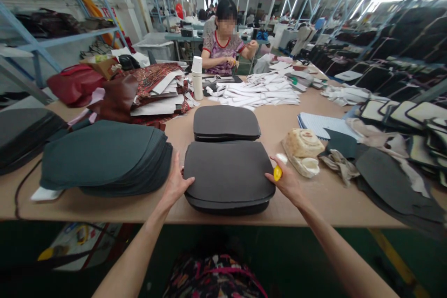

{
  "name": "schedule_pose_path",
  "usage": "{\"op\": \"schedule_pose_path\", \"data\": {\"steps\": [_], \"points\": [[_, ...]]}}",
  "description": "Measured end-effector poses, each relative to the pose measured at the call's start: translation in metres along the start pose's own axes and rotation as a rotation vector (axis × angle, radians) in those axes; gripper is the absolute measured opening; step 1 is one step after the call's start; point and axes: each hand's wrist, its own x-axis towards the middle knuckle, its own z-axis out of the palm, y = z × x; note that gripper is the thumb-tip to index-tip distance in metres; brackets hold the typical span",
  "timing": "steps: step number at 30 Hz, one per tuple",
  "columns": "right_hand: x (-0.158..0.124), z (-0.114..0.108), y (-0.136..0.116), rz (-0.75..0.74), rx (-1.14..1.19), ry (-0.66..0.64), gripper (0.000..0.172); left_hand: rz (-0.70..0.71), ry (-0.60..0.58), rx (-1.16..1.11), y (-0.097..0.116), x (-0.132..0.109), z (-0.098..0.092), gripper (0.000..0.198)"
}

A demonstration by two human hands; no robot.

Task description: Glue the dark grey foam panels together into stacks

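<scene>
A stack of dark grey panels with rounded corners lies close to the table's front edge, between my hands. My left hand grips its left side, with the thumb on the top edge and the fingers along the side. On the right side, my right hand presses its thumb on the stack's edge. A small yellow-handled tool is held in that hand; its full shape is hidden. Just behind lies another dark grey stack. A larger dark green stack of panels is beside my left hand.
Right of my hand sit a stained cream-coloured container, scraps and dark cut pieces. White strips, a white bottle and patterned material lie farther back. A co-worker sits across the table.
</scene>
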Motion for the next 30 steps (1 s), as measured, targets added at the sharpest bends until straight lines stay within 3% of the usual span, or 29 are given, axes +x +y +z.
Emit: {"op": "schedule_pose_path", "data": {"steps": [17,30], "points": [[-0.001,0.001,-0.003,-0.011,-0.023,-0.038,0.059,0.036,0.046,0.301,0.011,-0.005,0.006,0.094],[-0.003,-0.001,-0.006,0.041,0.018,-0.001,0.059,0.032,0.033,0.323,-0.006,0.007,0.001,0.098]]}}
